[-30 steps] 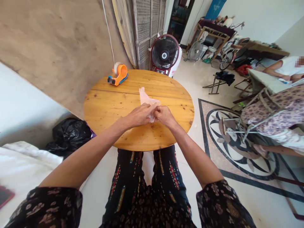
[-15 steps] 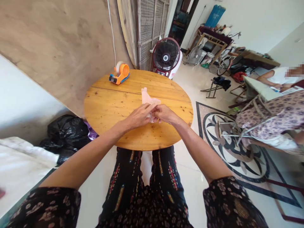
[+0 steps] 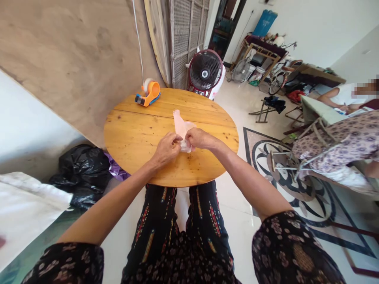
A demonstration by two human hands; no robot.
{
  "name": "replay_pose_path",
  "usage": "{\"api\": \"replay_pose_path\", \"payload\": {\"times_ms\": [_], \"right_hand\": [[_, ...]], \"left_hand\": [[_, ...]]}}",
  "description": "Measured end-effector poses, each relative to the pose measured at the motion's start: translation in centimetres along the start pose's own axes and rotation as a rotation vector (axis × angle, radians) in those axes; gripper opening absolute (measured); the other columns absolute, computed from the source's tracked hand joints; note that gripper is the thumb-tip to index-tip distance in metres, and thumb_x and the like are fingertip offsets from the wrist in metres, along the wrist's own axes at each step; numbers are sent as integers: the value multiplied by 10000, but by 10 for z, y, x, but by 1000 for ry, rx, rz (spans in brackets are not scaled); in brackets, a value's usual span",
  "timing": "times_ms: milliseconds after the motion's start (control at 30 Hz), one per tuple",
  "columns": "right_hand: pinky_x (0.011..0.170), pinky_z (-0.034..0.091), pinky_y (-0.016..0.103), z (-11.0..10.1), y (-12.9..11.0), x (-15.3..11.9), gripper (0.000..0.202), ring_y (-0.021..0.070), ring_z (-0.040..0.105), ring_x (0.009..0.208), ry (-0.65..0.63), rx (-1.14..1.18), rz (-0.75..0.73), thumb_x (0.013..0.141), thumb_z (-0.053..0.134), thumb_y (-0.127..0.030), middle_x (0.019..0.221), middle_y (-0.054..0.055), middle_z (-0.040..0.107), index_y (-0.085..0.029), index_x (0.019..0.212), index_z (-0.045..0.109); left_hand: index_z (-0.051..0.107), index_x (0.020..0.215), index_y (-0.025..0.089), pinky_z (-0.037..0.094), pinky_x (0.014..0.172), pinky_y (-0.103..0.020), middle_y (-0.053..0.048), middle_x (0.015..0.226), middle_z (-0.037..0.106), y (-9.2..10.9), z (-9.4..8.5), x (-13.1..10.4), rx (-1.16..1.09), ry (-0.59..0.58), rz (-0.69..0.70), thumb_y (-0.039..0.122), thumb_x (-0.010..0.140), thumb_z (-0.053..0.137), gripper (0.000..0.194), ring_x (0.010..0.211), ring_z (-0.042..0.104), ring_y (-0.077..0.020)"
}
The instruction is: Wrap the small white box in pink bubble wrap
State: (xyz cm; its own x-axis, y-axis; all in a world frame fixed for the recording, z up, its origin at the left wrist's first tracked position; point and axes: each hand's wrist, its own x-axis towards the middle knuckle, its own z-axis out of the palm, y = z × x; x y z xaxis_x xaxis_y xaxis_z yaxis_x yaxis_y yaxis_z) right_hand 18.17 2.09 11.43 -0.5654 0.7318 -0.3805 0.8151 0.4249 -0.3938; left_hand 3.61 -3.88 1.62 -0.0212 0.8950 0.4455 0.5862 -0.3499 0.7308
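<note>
A thin, crumpled pale pink plastic bag (image 3: 180,125) lies on the round wooden table (image 3: 133,138), its narrow end pointing away from me. My left hand (image 3: 168,149) is at the bag's left edge, thumb and fingertips pinched together on it. From the right, my right hand (image 3: 199,138) grips the bag with curled fingers and covers part of it. The bag's near end shows whitish and bunched between the two hands. Farther back on the table stands an orange and blue tape dispenser (image 3: 151,93) with a roll of clear tape.
Behind the table stands a fan (image 3: 205,73). Black garbage bags (image 3: 84,169) lie on the floor at the left, beside a white covered surface (image 3: 29,201). On the right are a folding stool (image 3: 262,112) and people seated at another table (image 3: 319,106).
My hands have drawn apart: the left has shifted left and slightly down, leaving more of the bag showing between them. The right hand has moved slightly left, still at the bag.
</note>
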Motion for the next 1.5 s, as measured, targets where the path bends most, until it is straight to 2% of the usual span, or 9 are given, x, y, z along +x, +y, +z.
{"api": "replay_pose_path", "payload": {"times_ms": [100, 300, 600, 900, 1033, 1167, 1267, 1400, 1500], "right_hand": [[528, 409, 185, -1, 5, 4, 232, 128, 647, 602, -20, 17, -26, 691, 471, -34, 688, 57, 723, -122, 765, 672], [482, 365, 230, -10, 1, 4, 171, 122, 530, 461, -47, -50, -82, 653, 510, -66, 504, 23, 607, -134, 654, 666], [501, 348, 233, -14, 0, 5, 183, 116, 511, 489, -47, -69, -97, 661, 538, -60, 529, 5, 588, -145, 686, 698], [585, 337, 243, -6, 12, 1, 227, 129, 547, 629, 59, -55, -182, 727, 532, -138, 690, 13, 673, -180, 770, 751], [616, 390, 221, 9, 31, -9, 314, 104, 562, 602, 187, 164, -152, 783, 483, -138, 699, -7, 664, -186, 956, 741], [664, 450, 257, 23, 51, -19, 286, 113, 574, 620, 518, 242, -95, 813, 540, -272, 849, 13, 675, -179, 1050, 669], [753, 480, 326, 21, 50, -19, 509, 152, 598, 727, 709, 153, -39, 752, 643, -373, 1100, 72, 654, -185, 1219, 565], [859, 468, 372, 6, 33, -1, 674, 221, 600, 962, 742, 51, -75, 724, 668, -380, 1326, 144, 554, -167, 1334, 476], [804, 455, 330, -6, 25, 19, 444, 209, 598, 905, 689, -2, -81, 717, 648, -333, 1139, 93, 650, -178, 1132, 613]], "left_hand": [[634, 789, 169, 464, 704, -267, -28, 797, 617, 8, -1, 2, 2, -62, -69, 246, 764, 504, 154, 732, 562, -149], [587, 614, 164, 339, 578, -247, -6, 651, 580, 28, -2, 18, 121, -182, -271, 485, 714, 625, 338, 647, 512, -143], [524, 546, 176, 283, 537, -259, 4, 552, 518, 40, 2, 22, 211, -190, -377, 457, 732, 604, 346, 559, 459, -132], [571, 583, 173, 292, 535, -240, 26, 555, 535, 27, 2, 23, 133, -231, -368, 369, 710, 611, 237, 565, 472, -120], [579, 594, 170, 307, 543, -244, 23, 572, 554, 25, 3, 21, 112, -201, -369, 312, 735, 572, 200, 568, 482, -121], [566, 587, 173, 331, 572, -251, 10, 612, 585, 27, 4, 19, 114, -172, -309, 271, 732, 567, 175, 615, 514, -136], [565, 598, 172, 342, 584, -255, -7, 654, 596, 29, 3, 19, 157, -188, -292, 266, 743, 555, 174, 638, 521, -144], [587, 634, 168, 377, 620, -271, -35, 738, 613, 32, 1, 19, 206, -198, -294, 267, 760, 549, 165, 688, 543, -162], [583, 629, 170, 415, 659, -295, -45, 739, 609, 31, 2, 18, 215, -194, -263, 243, 768, 542, 162, 716, 555, -180]]}}
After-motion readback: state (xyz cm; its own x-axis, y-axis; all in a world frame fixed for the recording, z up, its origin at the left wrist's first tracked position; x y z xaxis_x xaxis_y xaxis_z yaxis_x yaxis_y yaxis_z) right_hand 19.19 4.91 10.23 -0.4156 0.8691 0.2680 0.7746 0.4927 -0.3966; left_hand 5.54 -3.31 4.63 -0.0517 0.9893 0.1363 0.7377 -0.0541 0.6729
